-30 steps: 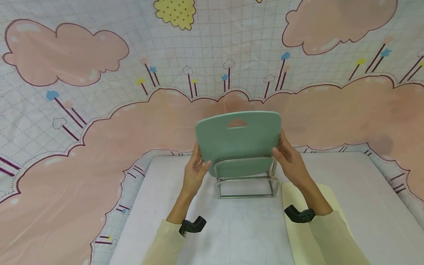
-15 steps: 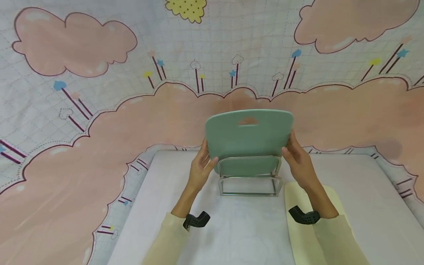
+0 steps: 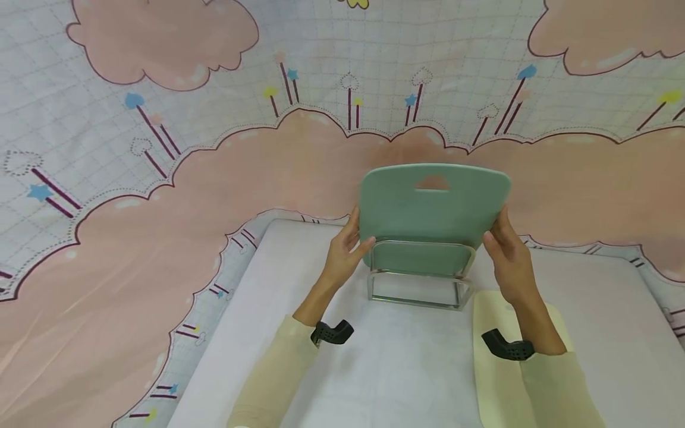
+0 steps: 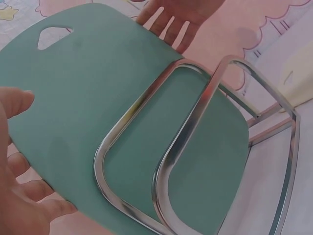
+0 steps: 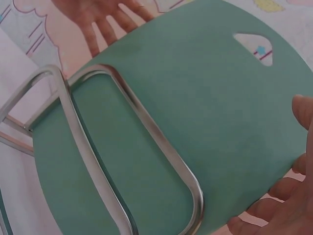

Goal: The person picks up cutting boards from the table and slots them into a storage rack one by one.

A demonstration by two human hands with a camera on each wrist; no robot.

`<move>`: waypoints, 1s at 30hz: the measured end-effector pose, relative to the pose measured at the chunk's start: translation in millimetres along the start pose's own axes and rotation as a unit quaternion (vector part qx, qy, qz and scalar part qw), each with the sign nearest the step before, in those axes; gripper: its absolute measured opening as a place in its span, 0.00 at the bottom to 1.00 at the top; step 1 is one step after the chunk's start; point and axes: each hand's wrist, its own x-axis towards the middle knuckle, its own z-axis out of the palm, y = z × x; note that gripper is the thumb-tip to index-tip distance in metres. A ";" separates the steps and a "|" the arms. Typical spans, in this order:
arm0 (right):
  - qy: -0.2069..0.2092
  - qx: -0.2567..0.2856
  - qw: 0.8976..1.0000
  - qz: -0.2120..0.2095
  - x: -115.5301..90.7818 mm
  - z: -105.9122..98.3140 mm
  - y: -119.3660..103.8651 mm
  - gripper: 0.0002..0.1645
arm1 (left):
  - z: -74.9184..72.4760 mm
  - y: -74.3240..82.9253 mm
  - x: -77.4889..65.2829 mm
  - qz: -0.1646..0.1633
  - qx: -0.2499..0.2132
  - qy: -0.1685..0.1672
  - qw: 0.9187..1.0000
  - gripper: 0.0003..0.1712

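Observation:
A green cutting board (image 3: 433, 205) with a cut-out handle hole stands upright at a metal wire rack (image 3: 423, 273). Two of the rack's loops cross in front of its lower part. My left hand (image 3: 342, 258) holds the board's left edge, thumb before the face and fingers at the rim. On the opposite edge my right hand (image 3: 511, 261) holds it the same way. In the left wrist view, left fingers (image 4: 36, 191) meet the rim; in the right wrist view, right fingers (image 5: 266, 208) do likewise. Whether the board's bottom bears on the rack is hard to tell.
A pale yellow board (image 3: 495, 380) lies flat on the white table (image 3: 385, 362), partly under the right forearm. Behind the table hangs a patterned cloth (image 3: 299, 166) with clouds. Each wrist carries a black camera mount (image 3: 332, 333).
The head view has swung, so board, rack and hands appear farther right and slightly higher in the picture. Both hands stay at the green cutting board's edges, and it keeps its place at the rack.

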 end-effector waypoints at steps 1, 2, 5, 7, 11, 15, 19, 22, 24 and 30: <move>0.006 -0.008 1.000 -0.002 -0.6 -0.9 -0.8 0.39 | 1.1 -0.2 1.7 0.002 -0.004 -0.001 1.000 0.41; 0.011 -0.003 1.000 -0.005 -0.9 -1.7 -1.5 0.39 | 2.3 -0.4 3.2 0.004 -0.006 -0.001 1.000 0.41; 0.019 0.030 0.999 -0.008 -2.6 -3.9 -2.7 0.39 | 5.9 -0.9 6.2 0.006 -0.011 -0.004 1.000 0.41; 0.021 0.039 0.999 0.000 -5.3 -4.7 -2.4 0.39 | 7.7 -1.9 5.1 0.007 -0.009 -0.007 1.000 0.41; 0.014 0.037 0.999 0.020 -10.9 -2.8 -0.2 0.39 | 8.8 -5.6 -1.8 0.004 -0.001 -0.008 1.000 0.40; 0.012 0.019 1.000 0.017 -10.3 -2.3 1.4 0.39 | 8.4 -5.9 -4.2 -0.002 -0.004 -0.010 1.000 0.41; 0.010 0.039 0.999 0.012 -5.2 -1.2 1.6 0.38 | 5.8 -2.4 -3.4 -0.002 0.003 -0.011 1.000 0.41; 0.008 0.075 0.997 0.008 -2.9 1.8 1.8 0.38 | 3.6 -0.9 -4.1 -0.004 0.008 -0.008 1.000 0.41; 0.011 0.091 0.996 0.004 -2.7 2.8 2.1 0.38 | 3.0 -0.8 -4.2 -0.004 0.009 -0.011 1.000 0.41; 0.021 0.106 0.994 -0.003 -6.1 0.7 1.0 0.37 | 5.2 -2.4 -1.6 0.002 0.002 -0.023 1.000 0.42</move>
